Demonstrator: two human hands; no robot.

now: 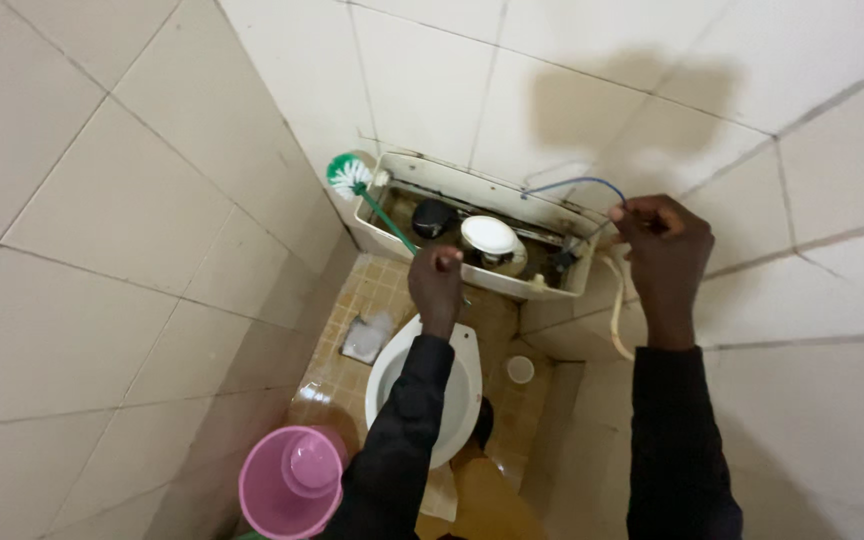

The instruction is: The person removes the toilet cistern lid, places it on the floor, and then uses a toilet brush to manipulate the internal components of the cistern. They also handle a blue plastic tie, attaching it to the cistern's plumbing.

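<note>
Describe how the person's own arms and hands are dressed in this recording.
Both arms wear long, dark, plain sleeves reaching the wrists. The left hand and right hand are bare: no gloves, and no rings, watch or markings that can be made out from this head view.

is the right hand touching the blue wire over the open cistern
Touching. The head view shows the right hand pinching the end of the thin blue wire, which arches from its fingers over the lidless cistern.
</note>
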